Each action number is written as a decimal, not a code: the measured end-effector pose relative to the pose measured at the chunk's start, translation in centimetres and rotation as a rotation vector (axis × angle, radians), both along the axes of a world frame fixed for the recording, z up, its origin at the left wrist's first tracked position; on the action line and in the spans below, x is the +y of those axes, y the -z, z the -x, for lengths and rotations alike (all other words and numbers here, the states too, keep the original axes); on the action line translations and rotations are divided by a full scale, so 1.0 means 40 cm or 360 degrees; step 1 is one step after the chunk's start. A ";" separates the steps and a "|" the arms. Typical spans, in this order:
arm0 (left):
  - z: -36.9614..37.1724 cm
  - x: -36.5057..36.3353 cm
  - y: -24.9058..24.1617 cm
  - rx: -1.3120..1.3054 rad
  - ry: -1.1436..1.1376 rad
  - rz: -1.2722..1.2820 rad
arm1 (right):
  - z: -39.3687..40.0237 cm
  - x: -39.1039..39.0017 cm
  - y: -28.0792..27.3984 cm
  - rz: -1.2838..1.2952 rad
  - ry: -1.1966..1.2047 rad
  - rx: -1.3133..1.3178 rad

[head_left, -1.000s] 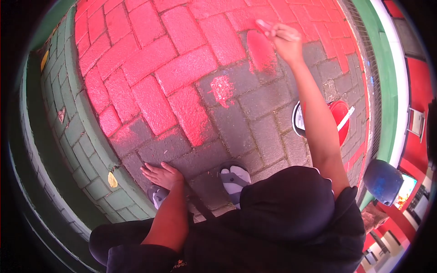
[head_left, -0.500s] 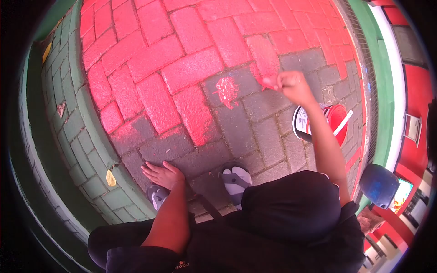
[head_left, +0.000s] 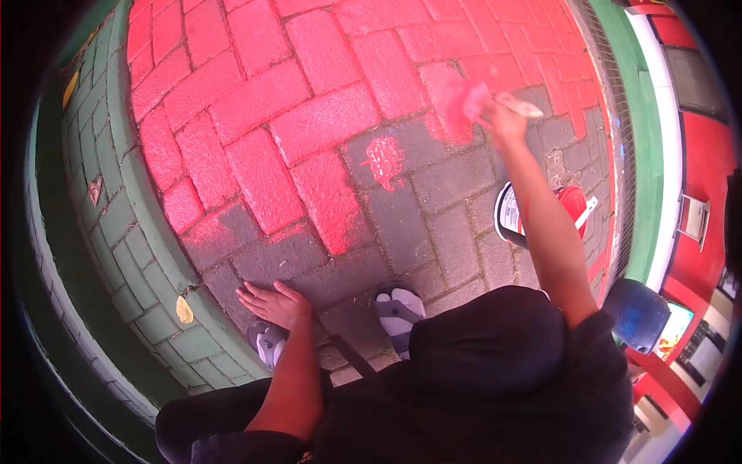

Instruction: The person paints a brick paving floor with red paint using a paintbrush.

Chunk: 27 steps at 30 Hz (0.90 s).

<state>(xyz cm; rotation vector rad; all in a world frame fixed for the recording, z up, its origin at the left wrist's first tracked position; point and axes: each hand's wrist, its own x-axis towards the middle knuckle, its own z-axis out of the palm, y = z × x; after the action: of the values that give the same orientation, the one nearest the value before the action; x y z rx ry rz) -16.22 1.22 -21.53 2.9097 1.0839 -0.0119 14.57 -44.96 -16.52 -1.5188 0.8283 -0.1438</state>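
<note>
My right hand is closed around a paintbrush with a pale handle, its red-coated bristles against a partly painted paver. The brush is somewhat blurred. Below that forearm stands a white-labelled paint bucket with red paint on it and a white stick at its top; my arm covers part of it. My left hand lies flat with fingers spread over the bare grey pavers, close to my left foot, and holds nothing. Wet-looking red pavers spread ahead of both hands.
A green-painted curb with a yellow leaf runs along the left. To the right are a drain grating and a green and white edge. A dark blue container stands at the lower right. My sandalled feet rest on grey pavers.
My right hand has moved slightly up, and the brush has swung so its pale handle now shows to the right. Red covers more of the paver there. My left hand stays in place.
</note>
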 end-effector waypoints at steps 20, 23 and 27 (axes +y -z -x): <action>0.014 0.002 0.015 -0.0077 0.0090 -0.0023 | -0.179 -0.078 -0.043 0.1468 -0.0590 -0.0109; 0.013 0.002 0.012 -0.0100 0.0088 -0.0037 | -0.180 -0.012 0.051 0.1754 -0.0851 -0.0376; 0.005 0.001 0.015 -0.0083 0.0066 -0.0055 | -0.152 0.031 0.006 0.1768 -0.1194 -0.0139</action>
<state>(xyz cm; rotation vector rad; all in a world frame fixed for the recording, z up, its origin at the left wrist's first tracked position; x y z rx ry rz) -16.42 1.24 -22.11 2.9444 1.0262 0.0819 20.64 -43.73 -16.78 -2.7383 -0.0157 -0.1093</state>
